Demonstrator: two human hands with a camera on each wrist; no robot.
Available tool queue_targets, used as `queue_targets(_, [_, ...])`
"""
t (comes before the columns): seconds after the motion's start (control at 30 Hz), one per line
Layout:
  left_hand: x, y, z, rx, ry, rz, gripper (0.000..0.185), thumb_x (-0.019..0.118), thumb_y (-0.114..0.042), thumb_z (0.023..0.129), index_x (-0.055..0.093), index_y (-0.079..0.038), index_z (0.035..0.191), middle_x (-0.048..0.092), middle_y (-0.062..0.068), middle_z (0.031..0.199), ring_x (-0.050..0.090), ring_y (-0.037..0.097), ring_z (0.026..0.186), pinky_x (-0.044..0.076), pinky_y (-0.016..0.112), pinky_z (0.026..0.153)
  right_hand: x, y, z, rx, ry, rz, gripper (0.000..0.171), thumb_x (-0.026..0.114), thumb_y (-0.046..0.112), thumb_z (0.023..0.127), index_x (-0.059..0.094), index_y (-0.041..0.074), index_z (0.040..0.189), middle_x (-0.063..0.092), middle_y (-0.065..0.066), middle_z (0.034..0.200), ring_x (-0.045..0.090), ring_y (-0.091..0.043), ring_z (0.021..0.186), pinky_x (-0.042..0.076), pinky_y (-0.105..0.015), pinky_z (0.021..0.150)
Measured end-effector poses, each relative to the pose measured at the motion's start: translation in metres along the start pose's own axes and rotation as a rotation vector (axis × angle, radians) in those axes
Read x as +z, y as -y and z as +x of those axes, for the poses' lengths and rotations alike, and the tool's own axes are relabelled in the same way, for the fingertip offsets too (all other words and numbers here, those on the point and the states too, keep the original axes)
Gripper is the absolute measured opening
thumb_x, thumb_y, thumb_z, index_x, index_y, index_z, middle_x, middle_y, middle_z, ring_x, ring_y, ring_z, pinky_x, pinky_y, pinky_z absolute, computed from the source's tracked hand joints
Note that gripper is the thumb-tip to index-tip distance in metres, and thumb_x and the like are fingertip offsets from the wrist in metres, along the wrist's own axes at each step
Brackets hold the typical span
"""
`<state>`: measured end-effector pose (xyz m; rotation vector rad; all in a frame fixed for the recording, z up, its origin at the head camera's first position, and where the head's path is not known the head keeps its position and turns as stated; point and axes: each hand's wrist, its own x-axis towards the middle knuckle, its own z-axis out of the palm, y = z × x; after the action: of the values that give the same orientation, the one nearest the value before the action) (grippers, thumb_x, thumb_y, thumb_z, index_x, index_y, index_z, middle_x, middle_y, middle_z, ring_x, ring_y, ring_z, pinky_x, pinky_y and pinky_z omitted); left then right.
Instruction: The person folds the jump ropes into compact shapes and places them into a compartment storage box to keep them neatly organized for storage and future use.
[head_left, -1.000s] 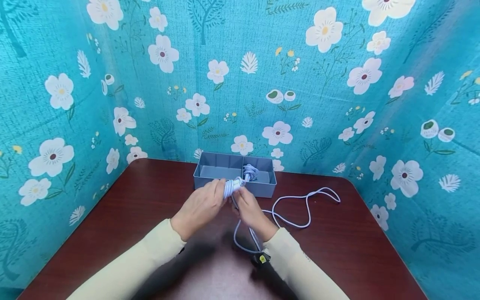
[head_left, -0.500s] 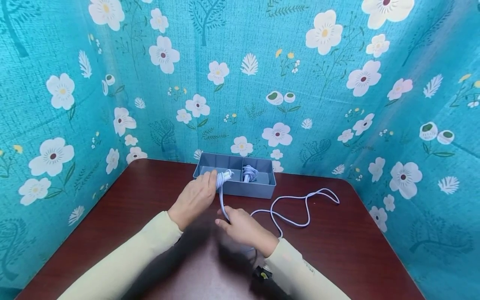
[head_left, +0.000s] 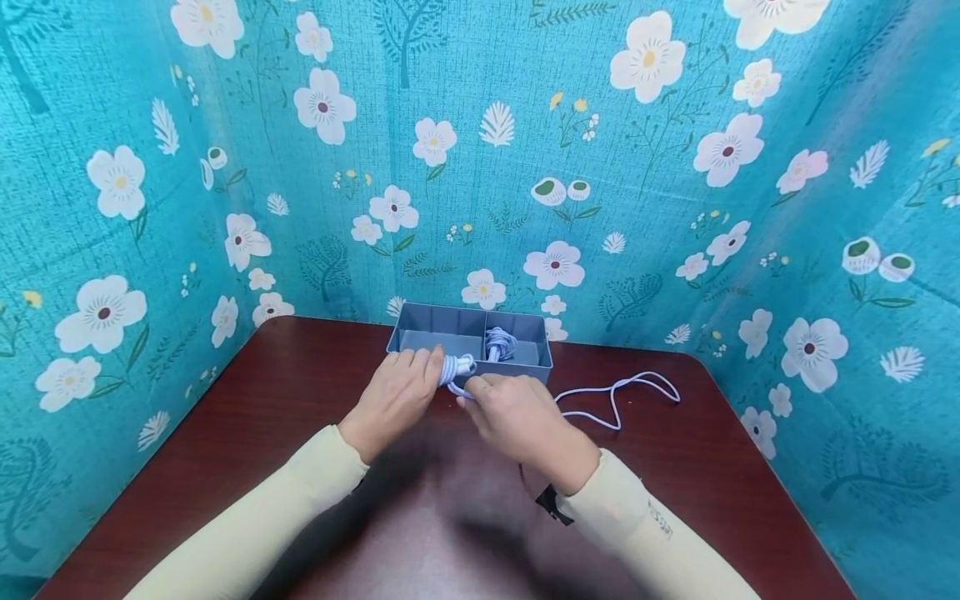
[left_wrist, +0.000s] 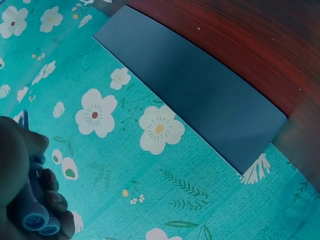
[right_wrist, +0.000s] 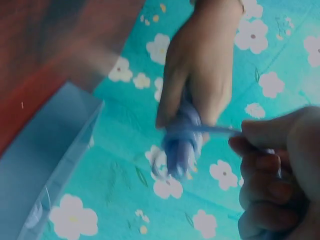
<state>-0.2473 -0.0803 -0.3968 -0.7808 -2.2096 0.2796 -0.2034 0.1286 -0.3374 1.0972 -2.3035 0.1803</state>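
My left hand (head_left: 397, 392) grips a pale lilac jump rope (head_left: 460, 365) by its handles, with cord wound round them. Two round handle ends (left_wrist: 35, 219) poke out of that fist in the left wrist view. Beside the bundle, my right hand (head_left: 525, 421) holds the cord. The right wrist view shows a taut stretch of cord (right_wrist: 220, 130) running from the wound bundle (right_wrist: 179, 150) to the right thumb and fingers. Further loose cord (head_left: 617, 404) trails over the table to the right. What lies inside the right fist is mostly hidden.
A blue-grey box (head_left: 442, 318) with a divider stands at the back of the dark red table (head_left: 300, 375). In its right compartment lies another wound cord bundle (head_left: 500, 343). Flowered turquoise cloth (head_left: 480, 167) hangs behind and at both sides.
My right hand dropped below the bundle with the cord, then rose to its right side. The left hand shifted slightly left and kept hold of the handles. The box stayed put.
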Motion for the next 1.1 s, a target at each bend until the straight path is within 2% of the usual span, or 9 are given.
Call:
queue_targets(0.13, [-0.003, -0.001, -0.001, 0.025, 0.001, -0.029, 0.041, 0.065, -0.015, 0.09, 0.056, -0.001, 0.127, 0.059, 0.013, 0.091, 0.052, 0.026, 0.073, 0.041, 0.036, 0.06, -0.009, -0.013, 0.002, -0.029, 0.013, -0.034, 0.01, 0.067, 0.021, 0.09, 0.065, 0.013, 0.084, 0.053, 0.005, 0.065, 0.047, -0.01, 0.051, 0.037, -0.026, 0.043])
queue_targets(0.3, [-0.006, -0.001, -0.003, 0.061, -0.011, -0.051, 0.043, 0.068, -0.02, 0.088, 0.057, -0.008, 0.128, 0.06, 0.014, 0.093, 0.054, 0.028, 0.076, 0.045, 0.038, 0.063, -0.013, -0.029, 0.003, -0.005, 0.001, -0.005, 0.006, 0.067, 0.019, 0.09, 0.069, 0.014, 0.09, 0.057, 0.006, 0.072, 0.049, -0.007, 0.054, 0.04, -0.025, 0.046])
queue_targets(0.43, [-0.009, -0.002, -0.004, 0.095, -0.04, -0.08, 0.043, 0.071, -0.023, 0.085, 0.058, -0.009, 0.124, 0.058, 0.013, 0.086, 0.052, 0.026, 0.072, 0.044, 0.036, 0.06, -0.012, -0.039, 0.004, 0.029, -0.002, 0.076, 0.008, 0.067, 0.017, 0.09, 0.071, 0.014, 0.096, 0.062, 0.006, 0.079, 0.051, -0.006, 0.059, 0.043, -0.025, 0.05])
queue_targets(0.6, [-0.013, -0.004, -0.004, 0.146, -0.068, -0.127, 0.043, 0.073, -0.026, 0.084, 0.06, -0.007, 0.12, 0.057, 0.01, 0.083, 0.049, 0.022, 0.066, 0.042, 0.031, 0.054, -0.008, -0.049, 0.005, 0.025, 0.013, 0.187, 0.015, 0.068, 0.015, 0.09, 0.074, 0.015, 0.104, 0.063, 0.004, 0.089, 0.053, -0.007, 0.068, 0.046, -0.024, 0.057])
queue_targets(0.9, [-0.02, -0.007, -0.001, 0.211, -0.139, -0.155, 0.044, 0.073, -0.029, 0.083, 0.062, -0.005, 0.118, 0.057, 0.006, 0.08, 0.048, 0.016, 0.06, 0.042, 0.026, 0.051, 0.008, -0.066, 0.002, 0.083, 0.083, 0.342, 0.017, 0.062, 0.024, 0.096, 0.073, 0.016, 0.105, 0.063, 0.005, 0.096, 0.056, -0.007, 0.081, 0.05, -0.027, 0.071])
queue_targets(1.1, [-0.03, -0.008, 0.0, 0.215, -0.184, -0.154, 0.041, 0.066, -0.028, 0.087, 0.062, -0.003, 0.118, 0.058, 0.008, 0.08, 0.048, 0.017, 0.06, 0.044, 0.025, 0.051, 0.02, -0.07, -0.002, 0.138, 0.079, 0.529, 0.019, 0.055, 0.029, 0.099, 0.072, 0.018, 0.102, 0.062, 0.009, 0.092, 0.054, -0.008, 0.081, 0.049, -0.031, 0.072])
